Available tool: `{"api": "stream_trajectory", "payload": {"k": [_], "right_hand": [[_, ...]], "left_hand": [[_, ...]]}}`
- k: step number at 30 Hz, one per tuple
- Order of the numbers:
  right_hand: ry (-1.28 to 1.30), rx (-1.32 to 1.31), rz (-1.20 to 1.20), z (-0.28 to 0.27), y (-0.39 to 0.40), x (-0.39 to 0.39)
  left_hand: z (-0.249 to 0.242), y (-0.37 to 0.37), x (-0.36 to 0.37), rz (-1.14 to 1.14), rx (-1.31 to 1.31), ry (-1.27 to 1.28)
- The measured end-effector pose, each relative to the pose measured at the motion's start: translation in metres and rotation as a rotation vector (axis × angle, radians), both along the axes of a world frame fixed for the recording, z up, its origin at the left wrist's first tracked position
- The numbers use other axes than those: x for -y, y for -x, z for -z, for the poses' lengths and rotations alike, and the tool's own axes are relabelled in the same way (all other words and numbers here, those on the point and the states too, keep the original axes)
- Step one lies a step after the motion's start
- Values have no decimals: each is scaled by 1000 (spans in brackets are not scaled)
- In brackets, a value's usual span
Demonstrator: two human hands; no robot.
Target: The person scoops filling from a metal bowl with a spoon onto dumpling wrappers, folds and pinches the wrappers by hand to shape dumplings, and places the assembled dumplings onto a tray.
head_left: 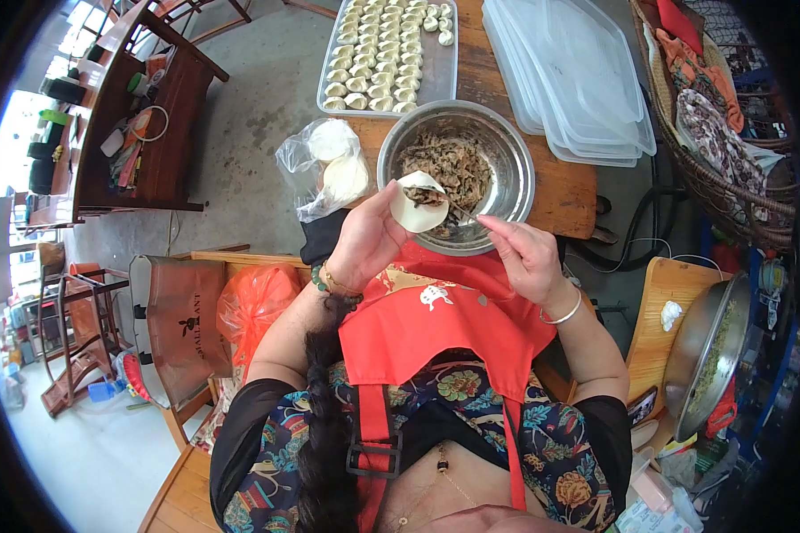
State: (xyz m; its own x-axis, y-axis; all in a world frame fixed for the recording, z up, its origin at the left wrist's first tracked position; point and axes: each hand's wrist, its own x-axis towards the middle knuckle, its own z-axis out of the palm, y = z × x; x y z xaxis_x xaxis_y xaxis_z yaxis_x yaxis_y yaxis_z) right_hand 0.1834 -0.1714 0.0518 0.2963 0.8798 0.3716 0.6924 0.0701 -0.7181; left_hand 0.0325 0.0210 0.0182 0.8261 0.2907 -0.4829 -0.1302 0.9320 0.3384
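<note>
My left hand (366, 238) holds a round white dumpling wrapper (411, 218) by its edge, over the near left rim of a steel bowl (517, 191). Dark chopped filling (453, 164) lies in the bowl, and a small lump of it sits on the wrapper. Pinched in my right hand (526, 258) is a thin stick-like utensil (462, 211), its tip reaching toward the filling on the wrapper; its exact kind cannot be made out. Left of the bowl, a clear plastic bag (307, 169) contains a stack of round wrappers (342, 178).
Behind the bowl, a tray (454, 71) carries rows of folded dumplings (382, 53). Stacked clear plastic lids or trays (578, 80) lie right on the wooden table (564, 191). A wicker basket (684, 133) with cloths stands far right, above a large metal basin (684, 391).
</note>
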Motion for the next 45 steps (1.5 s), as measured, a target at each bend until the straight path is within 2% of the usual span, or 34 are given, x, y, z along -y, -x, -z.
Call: {"api": "stream_trajectory", "payload": {"k": [7, 9, 12, 17, 19, 22, 25, 28, 30, 35, 37, 42, 45], "right_hand": [[160, 356, -85, -14, -1, 0], [23, 98, 11, -9, 2, -3], [54, -28, 34, -12, 2, -2], [55, 14, 53, -13, 6, -5], [64, 43, 53, -12, 7, -5], [30, 55, 56, -11, 7, -5], [80, -14, 87, -18, 7, -3], [-18, -98, 142, -21, 4, -2], [98, -200, 142, -26, 1, 2], [143, -148, 111, -23, 2, 2], [160, -121, 108, -19, 3, 0], [81, -175, 138, -24, 5, 0], [144, -167, 94, -34, 7, 1]], "left_hand": [[1, 1, 0, 30, 24, 1], [-4, 1, 1, 16, 29, -11], [-5, 1, 3, 0, 51, -39], [-7, 0, 4, 20, 124, -92], [-5, 1, 7, 50, 75, -292], [4, 1, 6, 35, 100, -216], [4, 1, 7, 39, 86, -267], [0, 3, 4, 58, 66, -234], [-2, 4, 5, 56, 88, -230], [-9, 4, 4, 81, 142, -225], [-5, 4, 4, 40, 152, -70], [-11, 1, 6, 19, 56, -115], [-6, 1, 5, 14, 69, -115]]}}
